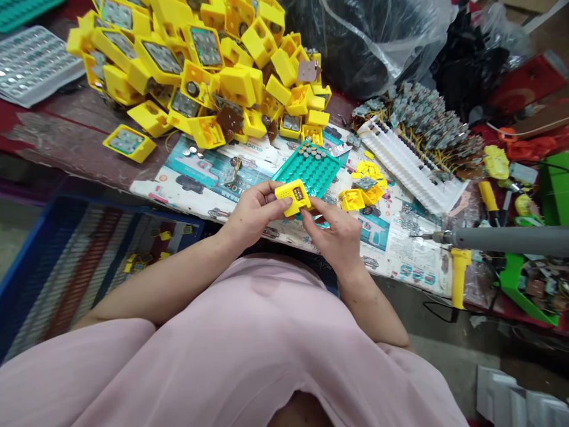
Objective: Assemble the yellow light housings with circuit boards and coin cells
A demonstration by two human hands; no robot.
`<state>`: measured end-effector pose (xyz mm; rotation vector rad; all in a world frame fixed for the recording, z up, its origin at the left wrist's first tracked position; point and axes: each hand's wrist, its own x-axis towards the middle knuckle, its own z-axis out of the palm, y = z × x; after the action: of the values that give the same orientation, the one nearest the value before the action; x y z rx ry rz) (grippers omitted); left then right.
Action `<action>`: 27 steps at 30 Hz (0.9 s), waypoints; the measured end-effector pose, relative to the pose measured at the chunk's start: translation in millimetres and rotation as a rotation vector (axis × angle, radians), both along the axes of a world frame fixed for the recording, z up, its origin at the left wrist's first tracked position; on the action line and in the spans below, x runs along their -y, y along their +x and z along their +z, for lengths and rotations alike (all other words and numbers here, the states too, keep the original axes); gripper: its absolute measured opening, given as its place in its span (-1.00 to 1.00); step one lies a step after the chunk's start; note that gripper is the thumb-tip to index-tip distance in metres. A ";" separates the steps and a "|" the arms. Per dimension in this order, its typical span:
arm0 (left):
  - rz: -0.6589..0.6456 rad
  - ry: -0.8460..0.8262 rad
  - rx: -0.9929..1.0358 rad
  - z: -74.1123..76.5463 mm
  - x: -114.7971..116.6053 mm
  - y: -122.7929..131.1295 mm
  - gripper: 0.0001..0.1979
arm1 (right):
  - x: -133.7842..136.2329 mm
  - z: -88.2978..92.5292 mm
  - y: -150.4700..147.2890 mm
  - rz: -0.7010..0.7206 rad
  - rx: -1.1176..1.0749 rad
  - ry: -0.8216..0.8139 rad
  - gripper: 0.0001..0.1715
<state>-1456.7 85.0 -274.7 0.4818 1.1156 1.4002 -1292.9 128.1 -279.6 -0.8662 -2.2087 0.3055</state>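
Head view: pink shirt (262,320) nearest. Left hand (249,218): thumb and fingers clamped on left end of yellow case (290,192), held above near edge of green tray (306,177). Right hand (338,235): fingertips against case's right edge; whether pinching anything, cannot tell. Silvery discs (312,152) in tray's far rows. Right of tray: yellow parts (373,194), then white rack (402,166). Beyond tray: yellow heap (242,83), dark bag (351,50).
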 end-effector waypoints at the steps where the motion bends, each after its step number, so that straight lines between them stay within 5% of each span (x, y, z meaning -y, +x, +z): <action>1: -0.005 -0.002 -0.001 -0.7 0.1 -0.1 -0.48 | -0.3 0.5 -0.4 -0.003 0.016 0.010 -0.80; 9: -0.025 -0.024 0.055 -2.8 -0.9 -2.3 -0.47 | -0.6 -1.5 -4.2 -0.038 0.041 0.151 -0.84; 20: -0.005 -0.075 0.150 3.3 -2.6 -2.8 -0.72 | 4.4 5.5 0.9 -0.014 -0.069 0.137 -0.87; 27: 0.022 -0.041 0.164 2.7 -0.1 2.2 -0.71 | 5.7 -1.1 -5.5 0.044 -0.052 0.133 -0.75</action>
<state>-1454.6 85.2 -271.9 0.3196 1.0169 1.4069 -1298.4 122.4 -280.7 -0.7301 -2.1751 0.1978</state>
